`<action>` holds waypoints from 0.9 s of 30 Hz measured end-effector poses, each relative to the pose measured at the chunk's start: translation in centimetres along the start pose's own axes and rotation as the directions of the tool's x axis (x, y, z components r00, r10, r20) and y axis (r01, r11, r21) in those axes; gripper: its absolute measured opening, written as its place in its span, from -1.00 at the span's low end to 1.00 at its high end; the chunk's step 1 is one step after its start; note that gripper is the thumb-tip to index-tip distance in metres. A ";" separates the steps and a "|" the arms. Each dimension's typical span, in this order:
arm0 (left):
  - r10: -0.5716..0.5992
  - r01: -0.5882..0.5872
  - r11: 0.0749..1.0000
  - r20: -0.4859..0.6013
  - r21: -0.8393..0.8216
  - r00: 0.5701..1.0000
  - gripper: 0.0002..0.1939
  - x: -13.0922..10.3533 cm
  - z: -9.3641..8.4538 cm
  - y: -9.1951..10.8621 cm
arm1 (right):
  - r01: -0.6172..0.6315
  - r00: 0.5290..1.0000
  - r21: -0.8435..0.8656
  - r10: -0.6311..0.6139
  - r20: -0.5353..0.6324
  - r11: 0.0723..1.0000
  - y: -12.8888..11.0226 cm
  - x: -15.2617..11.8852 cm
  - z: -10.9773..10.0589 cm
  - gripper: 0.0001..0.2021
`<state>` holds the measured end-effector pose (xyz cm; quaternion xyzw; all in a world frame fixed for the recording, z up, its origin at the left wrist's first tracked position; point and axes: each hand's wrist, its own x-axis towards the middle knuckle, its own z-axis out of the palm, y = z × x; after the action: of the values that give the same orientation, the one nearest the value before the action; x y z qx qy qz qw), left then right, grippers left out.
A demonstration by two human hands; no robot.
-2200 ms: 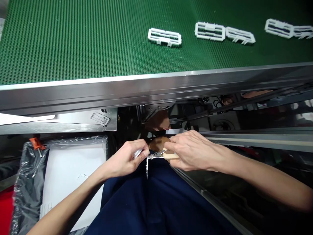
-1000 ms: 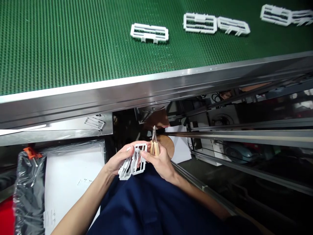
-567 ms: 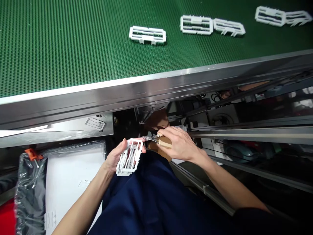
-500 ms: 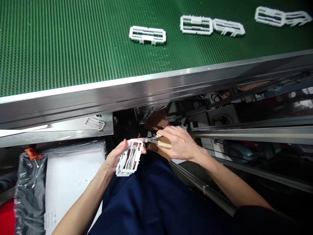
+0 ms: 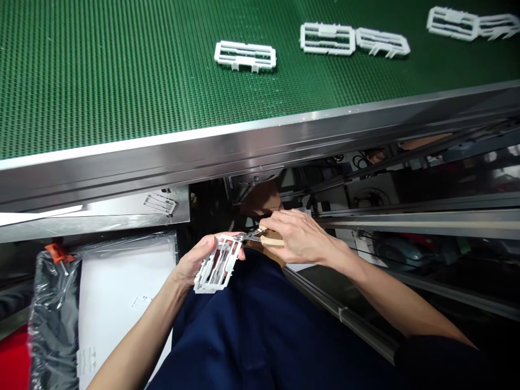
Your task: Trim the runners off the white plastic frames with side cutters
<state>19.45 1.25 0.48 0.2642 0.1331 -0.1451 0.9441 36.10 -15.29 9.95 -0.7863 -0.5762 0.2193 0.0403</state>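
Note:
My left hand (image 5: 196, 257) is closed around white plastic frames (image 5: 222, 261), which look like two stacked one on the other, tilted in front of my body. In my right hand (image 5: 298, 235) are nippers (image 5: 271, 240) with pale yellow handles. Their metal jaws meet the upper right corner of the held frames, close to my left fingertips. Whether the jaws are closed on the plastic is too small to tell. More white frames lie on the green belt: a single one (image 5: 245, 57), a joined pair (image 5: 327, 39) and another pair (image 5: 453, 24) at the far right.
The green ribbed conveyor belt (image 5: 122, 76) has a metal side rail (image 5: 252, 138) between it and me. Below left are a metal ledge with a white frame (image 5: 160, 203), a white sheet (image 5: 122, 281), black plastic wrapping (image 5: 54, 319) and an orange-handled tool (image 5: 59, 253). Metal bars (image 5: 418, 225) run on the right.
The held frames have turned slightly and shifted a little right, and the nipper jaws now meet their corner. Frames on the belt show only a slight shift in the view.

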 end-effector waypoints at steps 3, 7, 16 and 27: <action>-0.009 0.009 1.000 0.007 0.005 1.000 -0.39 -0.1 -0.1 0.1 | -0.005 1.000 0.010 0.005 0.008 1.000 0.0 0.0 0.0 -0.82; -0.017 0.016 1.000 0.005 0.018 1.000 -0.36 -0.1 -0.2 0.2 | -0.029 1.000 0.061 0.028 0.012 0.998 0.0 -0.1 0.1 -0.84; 0.005 -0.005 1.000 -0.018 -0.017 1.000 -0.40 0.2 -0.1 0.3 | -0.081 0.996 0.295 0.083 0.006 0.952 -0.1 0.1 0.9 -0.85; 0.012 -0.026 0.985 -0.080 -0.173 0.997 -0.51 0.8 0.0 0.8 | -0.249 0.924 0.872 0.374 0.082 0.422 -0.3 0.1 3.9 -0.74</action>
<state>20.44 1.76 0.63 0.1878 0.1795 -0.1134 0.9590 34.28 -15.81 6.47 -0.7612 -0.2257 0.4339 0.4260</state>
